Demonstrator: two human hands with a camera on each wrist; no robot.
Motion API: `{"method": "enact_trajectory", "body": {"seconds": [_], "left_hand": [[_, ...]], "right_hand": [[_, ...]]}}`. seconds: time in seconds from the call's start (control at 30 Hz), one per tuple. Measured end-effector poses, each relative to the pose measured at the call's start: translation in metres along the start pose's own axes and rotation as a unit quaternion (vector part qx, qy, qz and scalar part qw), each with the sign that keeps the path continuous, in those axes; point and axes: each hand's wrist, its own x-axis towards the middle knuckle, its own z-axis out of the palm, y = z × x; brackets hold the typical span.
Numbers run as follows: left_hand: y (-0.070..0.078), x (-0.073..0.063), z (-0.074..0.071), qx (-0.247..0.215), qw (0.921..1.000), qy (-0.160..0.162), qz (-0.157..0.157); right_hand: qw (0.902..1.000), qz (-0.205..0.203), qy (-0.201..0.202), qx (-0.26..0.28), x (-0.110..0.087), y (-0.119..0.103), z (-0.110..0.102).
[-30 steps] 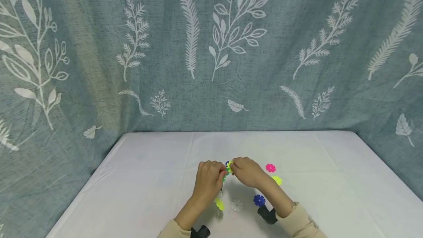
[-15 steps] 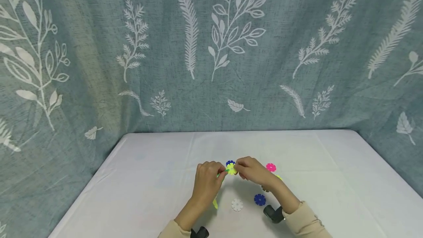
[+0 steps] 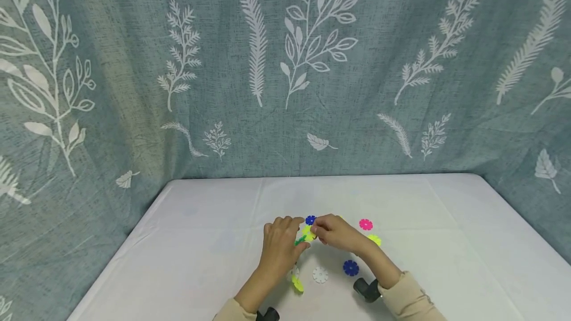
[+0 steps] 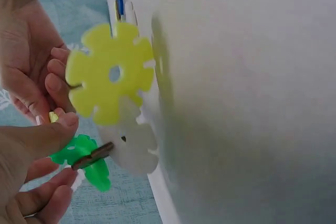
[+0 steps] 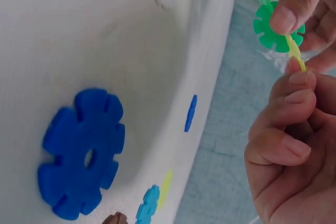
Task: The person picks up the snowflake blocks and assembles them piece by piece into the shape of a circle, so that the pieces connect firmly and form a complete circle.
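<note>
A chain of slotted snowflake discs hangs between the hands. Its lower end has a yellow disc [image 4: 94, 72], then a white one [image 4: 136, 150], a brown one [image 4: 93, 156] seen edge-on and green ones [image 5: 270, 27]. Thumb and curled fingers of the right hand [image 3: 336, 232] pinch another yellow disc [image 3: 308, 233] at the upper end, joined to the green. My left hand [image 3: 281, 244] is around the green part, thumb and forefinger spread apart in the head view. In the right wrist view the left thumb overlaps a green disc; whether it touches cannot be told.
On the white table [image 3: 214, 241] lie loose discs: a white one [image 3: 320, 275], a blue one [image 3: 351, 268], a pink one [image 3: 366, 224], a yellow one [image 3: 374, 240] and a farther blue one [image 3: 310, 220]. A light blue disc [image 5: 147, 205] shows in the right wrist view.
The left thumb and fingers have parted from their pinch on the chain. The right hand moved a little right, then slightly back left and down, with the yellow disc now tilted lower.
</note>
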Motion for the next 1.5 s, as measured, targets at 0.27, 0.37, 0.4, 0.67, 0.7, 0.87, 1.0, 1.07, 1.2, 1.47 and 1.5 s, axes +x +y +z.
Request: {"method": "enact_trajectory", "body": {"seconds": [0.27,0.37,0.4,0.67,0.7,0.87,1.0,1.07,1.2,1.47,1.5], "left_hand": [[-0.005,-0.003,0.000,0.010,0.9999,-0.010,0.007],[-0.006,-0.003,-0.002,0.011,0.9999,-0.006,-0.007],[-0.007,-0.003,-0.002,0.011,0.9999,-0.005,-0.012],[-0.010,-0.002,-0.001,-0.002,0.9998,-0.002,-0.018],[-0.010,-0.002,-0.001,-0.002,0.9999,-0.001,-0.016],[-0.011,-0.001,-0.001,-0.004,0.9999,0.001,-0.010],[-0.012,0.000,-0.001,-0.012,0.9998,-0.008,-0.011],[-0.011,0.000,-0.002,-0.018,0.9997,-0.013,-0.010],[-0.012,0.001,-0.002,-0.024,0.9995,-0.015,-0.011],[-0.017,0.003,0.000,-0.019,0.9994,-0.014,-0.024],[-0.019,0.003,0.000,-0.019,0.9994,-0.013,-0.026]], "right_hand": [[0.9992,-0.010,0.004,-0.039,0.003,-0.003,-0.001],[0.9834,0.017,0.061,-0.170,0.009,0.000,-0.004],[0.9709,0.027,0.084,-0.223,0.013,0.001,-0.004],[0.9233,0.059,0.105,-0.365,0.042,0.010,0.005],[0.9267,0.061,0.098,-0.358,0.044,0.011,0.007],[0.9376,0.083,0.078,-0.329,0.051,0.010,0.012],[0.9414,0.104,0.064,-0.315,0.056,0.010,0.013],[0.9424,0.104,0.062,-0.312,0.057,0.010,0.013],[0.9522,0.090,0.066,-0.284,0.056,0.011,0.011],[0.9814,-0.036,0.096,-0.162,0.034,0.009,-0.009],[0.9819,-0.050,0.098,-0.154,0.030,0.008,-0.012]]}}
